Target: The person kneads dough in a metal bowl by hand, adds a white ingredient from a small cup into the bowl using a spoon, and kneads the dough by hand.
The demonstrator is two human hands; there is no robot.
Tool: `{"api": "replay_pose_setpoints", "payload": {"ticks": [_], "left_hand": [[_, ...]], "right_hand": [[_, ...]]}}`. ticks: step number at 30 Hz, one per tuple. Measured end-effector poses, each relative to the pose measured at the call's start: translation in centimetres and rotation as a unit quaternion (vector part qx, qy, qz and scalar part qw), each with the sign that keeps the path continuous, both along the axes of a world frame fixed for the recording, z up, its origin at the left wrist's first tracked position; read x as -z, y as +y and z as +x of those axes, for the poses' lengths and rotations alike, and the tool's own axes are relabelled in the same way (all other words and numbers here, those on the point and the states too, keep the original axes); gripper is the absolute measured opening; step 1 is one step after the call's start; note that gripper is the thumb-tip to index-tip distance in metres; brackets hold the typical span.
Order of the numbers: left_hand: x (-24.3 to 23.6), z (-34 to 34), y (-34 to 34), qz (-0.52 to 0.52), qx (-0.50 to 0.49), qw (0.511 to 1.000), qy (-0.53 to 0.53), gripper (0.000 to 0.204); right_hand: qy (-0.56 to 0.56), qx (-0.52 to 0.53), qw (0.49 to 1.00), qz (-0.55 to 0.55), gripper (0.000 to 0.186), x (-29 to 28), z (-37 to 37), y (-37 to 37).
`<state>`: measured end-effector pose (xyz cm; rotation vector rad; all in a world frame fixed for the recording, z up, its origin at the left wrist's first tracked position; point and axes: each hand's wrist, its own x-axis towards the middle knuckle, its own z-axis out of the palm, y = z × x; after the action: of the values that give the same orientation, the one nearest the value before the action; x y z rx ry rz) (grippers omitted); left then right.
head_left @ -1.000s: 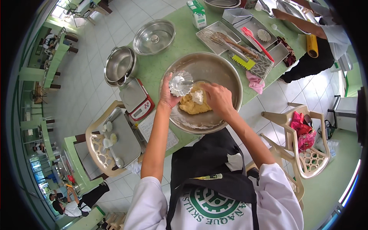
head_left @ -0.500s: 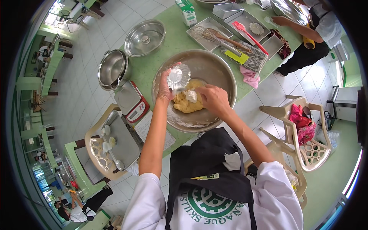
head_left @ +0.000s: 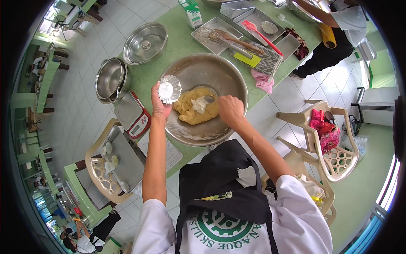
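A wide steel mixing bowl (head_left: pixel 237 80) stands in front of me, holding yellow dough (head_left: pixel 192 115) with a soft white dollop (head_left: pixel 199 105) on top. Over the bowl's left rim, my left hand (head_left: pixel 160 106) grips a fluted tin mold (head_left: pixel 170 89) with its inside facing up; white residue shows in it. My right hand (head_left: pixel 231 111) is closed round a metal spoon (head_left: pixel 209 99), whose handle is hidden in the fist. The spoon's bowl rests at the white dollop.
Left of the bowl are a red-and-white scale (head_left: pixel 137 122), steel pots (head_left: pixel 111 80) and a ring pan (head_left: pixel 145 44). Beyond lie baking trays (head_left: pixel 220 27), a whisk, a red spatula (head_left: pixel 264 38) and a milk carton (head_left: pixel 191 15). Another person stands at the far right.
My left hand has drawn the tin mold back from over the dough and turned its inside up. My right hand's spoon now shows at the white dollop. The whole view has shifted slightly.
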<state>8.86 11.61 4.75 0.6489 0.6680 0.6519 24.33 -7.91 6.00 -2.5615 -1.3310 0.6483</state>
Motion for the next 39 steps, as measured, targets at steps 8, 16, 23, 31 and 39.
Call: {"api": "replay_pose_setpoints", "payload": {"ticks": [8, 16, 23, 31, 39], "left_hand": [[-0.2, -1.1, 0.6, -0.008, -0.021, 1.000, 0.015, 0.049], [0.2, -0.1, -0.7, -0.086, -0.018, 0.996, -0.028, 0.042], [-2.1, 1.0, -2.0, -0.104, 0.017, 0.994, -0.007, 0.045], [-2.9, 2.2, -4.2, -0.100, -0.027, 0.995, -0.010, 0.043], [-3.9, 1.9, -3.6, -0.065, -0.005, 0.998, -0.022, 0.041]], "right_hand": [[-0.002, -0.020, 0.996, -0.082, 0.018, -1.7, 1.1, 0.3], [-0.063, -0.050, 0.990, -0.119, 0.021, -4.0, 1.7, -1.9], [-0.056, -0.011, 0.964, 0.258, 0.037, -4.4, -0.7, 0.4], [-0.066, 0.035, 0.965, 0.250, 0.045, -3.0, -4.0, 2.5], [-0.111, -0.002, 0.961, 0.254, 0.046, -4.7, -3.5, 2.2]]}}
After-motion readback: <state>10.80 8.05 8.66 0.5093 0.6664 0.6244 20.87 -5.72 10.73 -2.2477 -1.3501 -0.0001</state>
